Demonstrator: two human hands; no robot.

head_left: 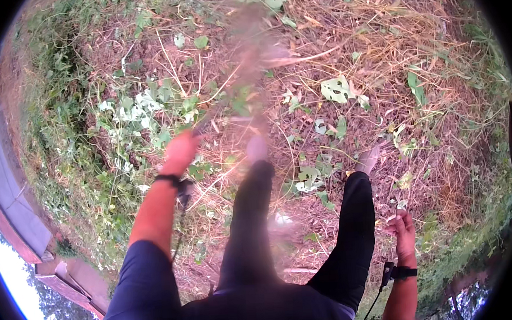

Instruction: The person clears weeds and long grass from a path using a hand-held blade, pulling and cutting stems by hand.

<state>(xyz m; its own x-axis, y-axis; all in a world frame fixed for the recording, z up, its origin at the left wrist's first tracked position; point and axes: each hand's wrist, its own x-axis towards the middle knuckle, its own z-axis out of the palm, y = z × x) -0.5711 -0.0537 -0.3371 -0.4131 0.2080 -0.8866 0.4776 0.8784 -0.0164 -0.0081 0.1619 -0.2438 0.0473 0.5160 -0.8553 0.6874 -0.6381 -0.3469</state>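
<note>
My left hand (182, 151) is closed in a fist, slightly blurred, over green leaves and dry stalks left of my left leg. A dark thin shape runs up from its knuckles; I cannot tell whether the hand holds it. My right hand (404, 228) is low on the right, beside my right knee, its fingers curled together. Something small and thin shows at its fingertips, too small to name. Around the left hand lie pale, broad leaves (141, 108) and thin stems. Both wrists wear black bands with cables.
My two dark-trousered legs (354, 230) stand apart on ground littered with dry straw (388, 23) and cut leaves. Dense green plants (60, 125) grow along the left. Beyond them runs a paved strip (14, 186) with a low wall. A blurred brown smear crosses the upper middle.
</note>
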